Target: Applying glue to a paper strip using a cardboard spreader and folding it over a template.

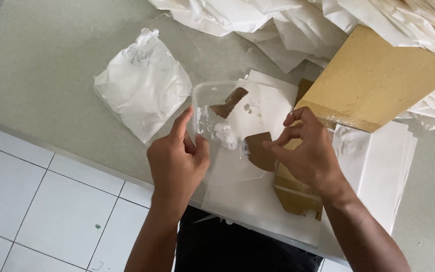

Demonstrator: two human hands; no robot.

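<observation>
My left hand [178, 158] grips the near left rim of a clear plastic tub [222, 108] that holds white paste and a brown card scrap [230, 102]. My right hand [305, 148] pinches a curved brown cardboard piece [260, 151] just right of the tub, over white paper sheets [247, 194]. The fingertips hide part of the piece's edge.
A white plastic bag of powder [142, 83] lies left of the tub. A tan wooden board [373, 75] leans at the right over stacked white sheets [378, 166]. Crumpled white paper [278, 25] is piled at the back. The table edge [76, 153] borders white floor tiles [41, 201].
</observation>
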